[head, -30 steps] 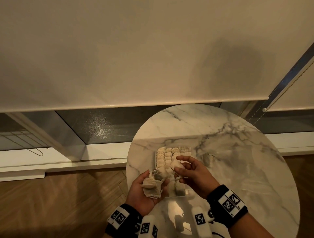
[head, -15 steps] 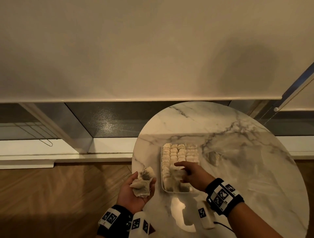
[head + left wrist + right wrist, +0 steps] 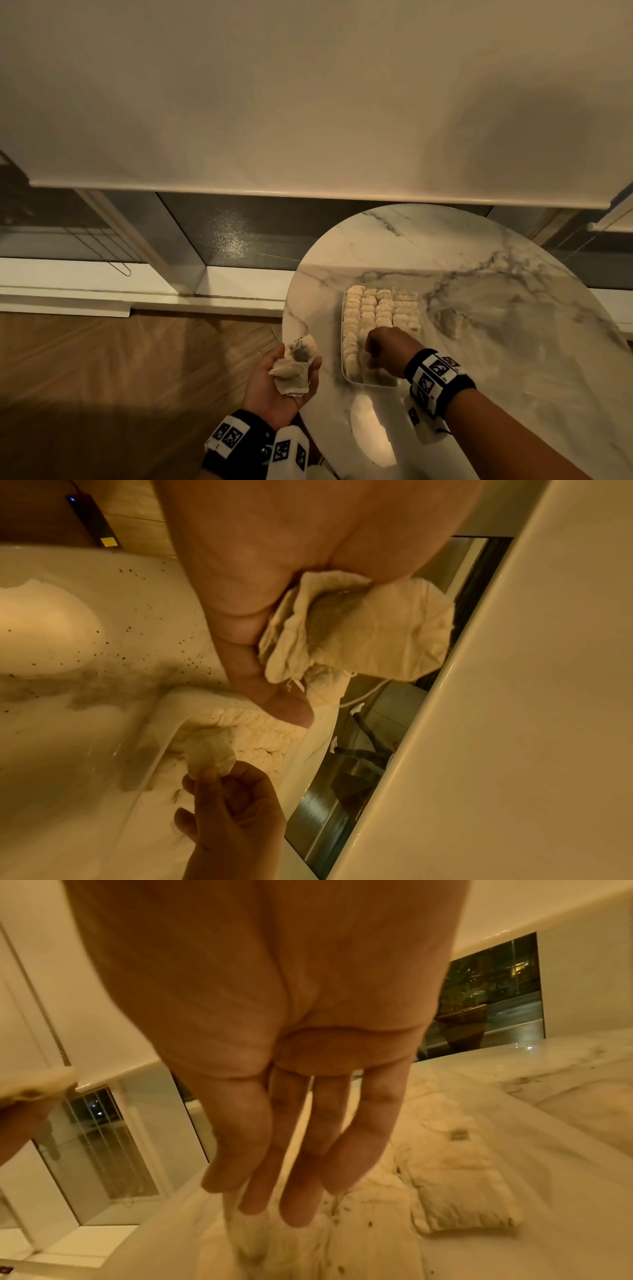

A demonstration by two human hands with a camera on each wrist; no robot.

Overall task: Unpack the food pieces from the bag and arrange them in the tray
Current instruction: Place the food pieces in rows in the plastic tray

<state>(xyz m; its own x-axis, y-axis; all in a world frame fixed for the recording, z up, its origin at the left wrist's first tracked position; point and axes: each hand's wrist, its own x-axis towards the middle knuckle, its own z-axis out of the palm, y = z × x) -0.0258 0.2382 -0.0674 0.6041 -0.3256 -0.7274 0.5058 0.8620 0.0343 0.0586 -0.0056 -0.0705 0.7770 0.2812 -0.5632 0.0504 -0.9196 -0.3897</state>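
Observation:
A crumpled pale cloth bag (image 3: 292, 368) lies in my upturned left hand (image 3: 274, 390), whose thumb and fingers curl around it, just off the table's left edge. In the left wrist view the bag (image 3: 363, 631) sits bunched against the palm. My right hand (image 3: 373, 358) hangs over the near end of the white tray (image 3: 344, 371) and pinches one pale food piece (image 3: 209, 753) between thumb and fingertips (image 3: 212, 775). Several rows of like pieces (image 3: 380, 308) fill the tray's far part. In the right wrist view the fingers (image 3: 294, 1183) point down at the tray.
The tray stands on a round marble table (image 3: 496, 342) dotted with dark crumbs (image 3: 130, 628). Wooden floor (image 3: 120, 377) lies to the left below the left hand. A white sill and a roller blind (image 3: 308, 102) run behind the table.
My right hand has carried the food piece from beside the bag down to the tray's near end. The left hand with the bag has drawn left, off the table's edge.

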